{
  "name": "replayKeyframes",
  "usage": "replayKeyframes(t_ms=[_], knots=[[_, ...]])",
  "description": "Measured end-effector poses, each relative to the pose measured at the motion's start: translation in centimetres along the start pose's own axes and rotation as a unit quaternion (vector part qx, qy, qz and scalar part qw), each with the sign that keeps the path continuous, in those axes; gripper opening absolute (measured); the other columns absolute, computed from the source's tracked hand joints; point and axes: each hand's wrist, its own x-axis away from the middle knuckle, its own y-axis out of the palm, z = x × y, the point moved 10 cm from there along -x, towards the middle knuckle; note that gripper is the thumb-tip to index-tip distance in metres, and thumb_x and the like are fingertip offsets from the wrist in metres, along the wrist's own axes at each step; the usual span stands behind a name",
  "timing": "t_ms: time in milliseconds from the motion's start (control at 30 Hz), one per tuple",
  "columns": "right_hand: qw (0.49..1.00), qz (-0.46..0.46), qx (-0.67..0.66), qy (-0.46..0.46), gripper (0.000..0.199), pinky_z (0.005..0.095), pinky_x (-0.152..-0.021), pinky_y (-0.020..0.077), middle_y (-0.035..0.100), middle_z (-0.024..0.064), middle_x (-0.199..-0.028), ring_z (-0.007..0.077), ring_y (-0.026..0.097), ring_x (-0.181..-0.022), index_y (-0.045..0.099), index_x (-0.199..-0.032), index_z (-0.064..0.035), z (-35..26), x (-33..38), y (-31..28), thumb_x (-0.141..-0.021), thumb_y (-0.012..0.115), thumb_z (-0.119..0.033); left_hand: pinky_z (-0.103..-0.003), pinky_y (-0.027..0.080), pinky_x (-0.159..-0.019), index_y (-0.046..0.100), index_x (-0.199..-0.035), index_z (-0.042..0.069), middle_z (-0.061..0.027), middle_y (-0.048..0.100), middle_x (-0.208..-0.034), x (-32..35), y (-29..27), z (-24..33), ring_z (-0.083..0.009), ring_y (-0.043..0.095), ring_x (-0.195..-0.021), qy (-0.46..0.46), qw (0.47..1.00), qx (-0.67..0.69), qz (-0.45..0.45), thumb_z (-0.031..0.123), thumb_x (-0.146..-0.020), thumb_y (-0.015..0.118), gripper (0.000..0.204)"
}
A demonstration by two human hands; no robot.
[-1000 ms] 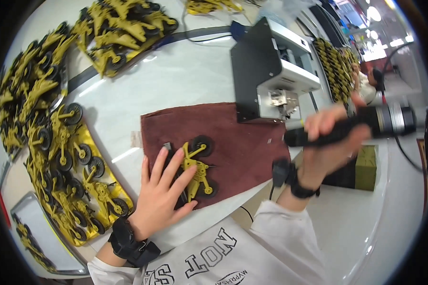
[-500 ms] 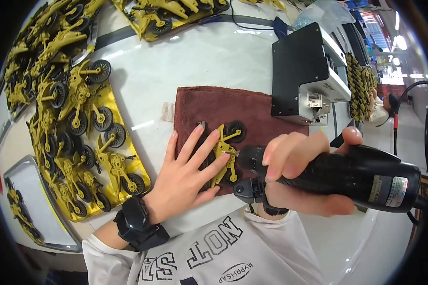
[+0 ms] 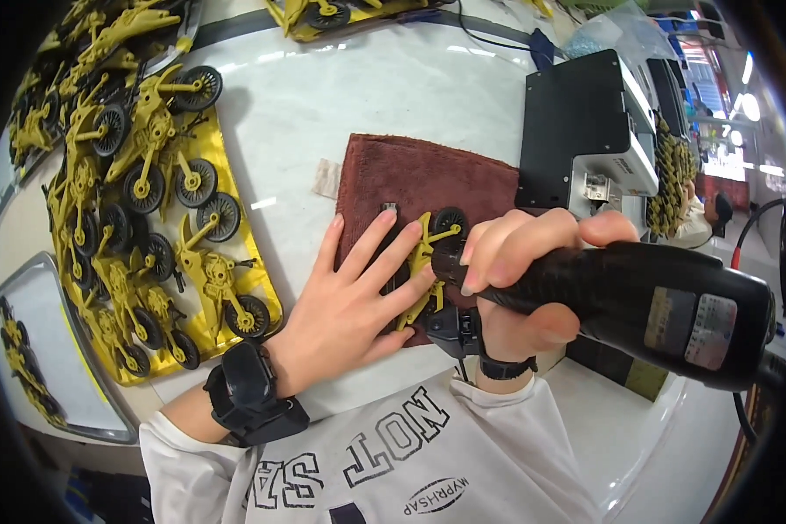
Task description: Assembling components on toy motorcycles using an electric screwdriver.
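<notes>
On a dark red cloth (image 3: 428, 170) lies a yellow toy motorcycle (image 3: 422, 251) with a black spoked wheel. My left hand (image 3: 336, 301) rests flat over it, fingers spread, fingertips at its left side and on a dark narrow bar (image 3: 390, 210) mostly hidden beneath them. My right hand (image 3: 524, 253) wraps round a thick black electric screwdriver (image 3: 624, 293). The tool is held nearly level, its nose over the motorcycle's right side. The tip and the spot it meets are hidden behind the nose.
A yellow tray (image 3: 258, 271) heaped with similar motorcycles stands at left, more behind it. Farther left is a grey-rimmed tray (image 3: 70, 341) holding a few pieces. A black and white machine (image 3: 576, 131) stands behind the cloth at right. Another person (image 3: 703, 223) is far right.
The screwdriver's nose has come down closer to the motorcycle and its tip has gone out of sight. My left hand stays spread in place. The whole view has shifted slightly.
</notes>
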Motion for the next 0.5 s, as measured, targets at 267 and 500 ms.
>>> replayKeyframes(t_ms=[267, 500], knots=[[0.976, 0.148, -0.023, -0.158, 0.063, 0.0326, -0.045, 0.0424, 0.048, 0.0042, -0.06, 0.0184, 0.047, -0.044, 0.047, -0.115, -0.001, -8.0, 0.5, -5.9, -0.084, 0.055, -0.056, -0.061, 0.018, -0.106, 0.056, -0.124, 0.017, -0.015, 0.034, -0.146, -0.5, 0.1, -0.4, -0.0379, 0.025, -0.137, -0.016, 0.999, -0.028, -0.004, 0.034, -0.066, 0.073, 0.063], [0.891, 0.361, 0.246, -0.124, 0.047, 0.0311, -0.049, 0.0447, 0.052, 0.0058, -0.059, 0.0161, 0.049, -0.047, 0.043, -0.117, -0.0031, -10.1, -1.9, -20.2, -0.094, 0.049, -0.044, -0.062, 0.018, -0.106, 0.054, -0.129, 0.021, -0.0138, 0.032, -0.147, 0.0, 0.5, -0.2, -0.0379, 0.025, -0.137, -0.019, 0.999, -0.035, -0.018, 0.034, -0.067, 0.075, 0.067]])
